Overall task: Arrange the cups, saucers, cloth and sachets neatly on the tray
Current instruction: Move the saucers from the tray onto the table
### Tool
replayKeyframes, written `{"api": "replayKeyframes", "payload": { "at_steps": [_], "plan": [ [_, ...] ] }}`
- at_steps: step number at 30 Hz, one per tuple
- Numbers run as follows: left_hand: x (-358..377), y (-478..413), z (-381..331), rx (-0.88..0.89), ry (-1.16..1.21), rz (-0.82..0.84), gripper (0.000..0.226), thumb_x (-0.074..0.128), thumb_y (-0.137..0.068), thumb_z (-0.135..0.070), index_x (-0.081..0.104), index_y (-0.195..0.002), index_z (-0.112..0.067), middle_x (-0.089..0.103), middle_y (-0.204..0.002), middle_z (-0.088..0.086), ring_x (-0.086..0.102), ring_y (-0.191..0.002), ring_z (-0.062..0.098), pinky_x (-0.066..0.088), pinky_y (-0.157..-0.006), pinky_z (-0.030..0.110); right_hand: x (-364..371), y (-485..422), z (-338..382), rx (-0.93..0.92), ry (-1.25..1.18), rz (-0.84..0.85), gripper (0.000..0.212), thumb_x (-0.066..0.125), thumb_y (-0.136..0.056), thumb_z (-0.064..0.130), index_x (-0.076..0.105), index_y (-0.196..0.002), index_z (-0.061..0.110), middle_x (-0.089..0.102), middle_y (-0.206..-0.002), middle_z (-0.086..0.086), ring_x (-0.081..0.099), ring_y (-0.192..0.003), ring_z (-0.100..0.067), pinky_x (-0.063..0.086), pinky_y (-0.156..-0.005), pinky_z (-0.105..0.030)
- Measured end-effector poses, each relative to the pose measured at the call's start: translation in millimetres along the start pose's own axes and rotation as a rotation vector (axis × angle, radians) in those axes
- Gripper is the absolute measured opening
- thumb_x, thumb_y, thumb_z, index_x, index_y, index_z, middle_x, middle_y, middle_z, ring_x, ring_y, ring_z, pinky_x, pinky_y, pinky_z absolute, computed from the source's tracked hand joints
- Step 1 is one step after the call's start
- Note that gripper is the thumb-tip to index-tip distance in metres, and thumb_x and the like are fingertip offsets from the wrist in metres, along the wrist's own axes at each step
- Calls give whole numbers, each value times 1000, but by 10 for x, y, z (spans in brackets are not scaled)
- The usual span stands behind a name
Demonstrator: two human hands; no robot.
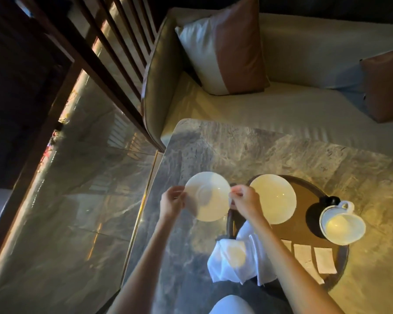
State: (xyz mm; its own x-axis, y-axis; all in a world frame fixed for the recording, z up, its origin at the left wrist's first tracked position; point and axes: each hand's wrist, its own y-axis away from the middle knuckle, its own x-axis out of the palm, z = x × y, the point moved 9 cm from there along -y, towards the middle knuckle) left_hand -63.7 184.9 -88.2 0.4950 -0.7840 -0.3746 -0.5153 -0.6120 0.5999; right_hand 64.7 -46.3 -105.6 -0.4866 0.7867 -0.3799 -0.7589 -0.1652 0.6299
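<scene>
I hold a white saucer point(208, 196) by its rim with both hands, my left hand point(171, 201) on its left edge and my right hand point(245, 200) on its right edge. It hovers just left of the round dark wooden tray point(309, 225). A second white saucer point(273, 198) lies on the tray's far left part. A white cup point(342, 225) with its handle pointing away sits at the tray's right rim. A crumpled white cloth point(234, 259) drapes over the tray's near left edge. Pale sachets point(325, 260) lie in a row on the tray's near side, partly behind my right forearm.
The tray rests on a marble table point(259, 150). Beyond it is a cream sofa point(259, 109) with a white and brown cushion point(222, 53) and another brown cushion point(386, 87) at the right. Left of the table lie a glossy stone floor point(66, 200) and dark wooden slats point(123, 41).
</scene>
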Motion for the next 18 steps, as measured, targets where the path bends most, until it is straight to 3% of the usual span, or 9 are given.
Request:
{"api": "replayKeyframes", "payload": {
  "at_steps": [2, 6, 9, 11, 12, 15, 18],
  "plan": [
    [-194, -78, 104, -14, -56, -34, 19, 62, -86, 2, 72, -102, -4, 73, -99, 22, 68, -84, 30, 57, -82, 51, 299, 68, -163, 94, -91, 27, 16, 60, -86, 0, 71, -96, 6, 73, -96, -19, 71, -91, -35, 60, -80, -49],
    [-317, -164, 193, -17, -99, -2, 32, 59, -83, 8, 75, -103, -10, 75, -100, 13, 67, -89, 22, 55, -86, 43, 605, 184, -372, 235, -290, 43, 12, 64, -89, 0, 71, -97, 5, 71, -93, -15, 70, -87, -29, 59, -53, -22],
    [-308, -203, 189, -3, -133, 5, 36, 58, -78, 12, 76, -101, -10, 75, -94, 9, 69, -89, 24, 56, -78, 26, 613, 215, -430, 254, -274, -4, 10, 69, -87, 3, 68, -97, 7, 70, -99, -13, 68, -86, -27, 60, -57, -24],
    [-283, -214, 145, 37, -185, -1, 33, 61, -77, 7, 77, -98, -13, 72, -83, 0, 65, -78, 15, 45, -62, 4, 585, 224, -442, 256, -218, -58, 11, 70, -87, 4, 67, -97, 9, 70, -100, -11, 68, -89, -27, 62, -65, -30],
    [-269, -218, 128, 53, -199, -4, 31, 63, -76, 4, 78, -97, -14, 71, -80, -2, 63, -75, 12, 39, -55, -1, 577, 227, -447, 259, -202, -79, 12, 70, -87, 4, 68, -98, 8, 70, -101, -11, 68, -91, -28, 63, -70, -35],
    [-243, -247, 162, 48, -221, -7, 28, 64, -78, 1, 77, -97, -14, 74, -86, 4, 62, -78, 12, 39, -59, 5, 572, 231, -414, 239, -120, -123, 13, 68, -87, 4, 68, -100, 6, 70, -103, -13, 68, -96, -31, 60, -82, -47],
    [-235, -270, 194, 34, -232, -11, 28, 64, -80, 3, 76, -101, -11, 75, -94, 9, 63, -83, 15, 41, -74, 19, 557, 255, -326, 191, -20, -172, 11, 64, -87, 5, 67, -96, 9, 70, -97, -9, 67, -92, -28, 58, -83, -44]
  ]
}}
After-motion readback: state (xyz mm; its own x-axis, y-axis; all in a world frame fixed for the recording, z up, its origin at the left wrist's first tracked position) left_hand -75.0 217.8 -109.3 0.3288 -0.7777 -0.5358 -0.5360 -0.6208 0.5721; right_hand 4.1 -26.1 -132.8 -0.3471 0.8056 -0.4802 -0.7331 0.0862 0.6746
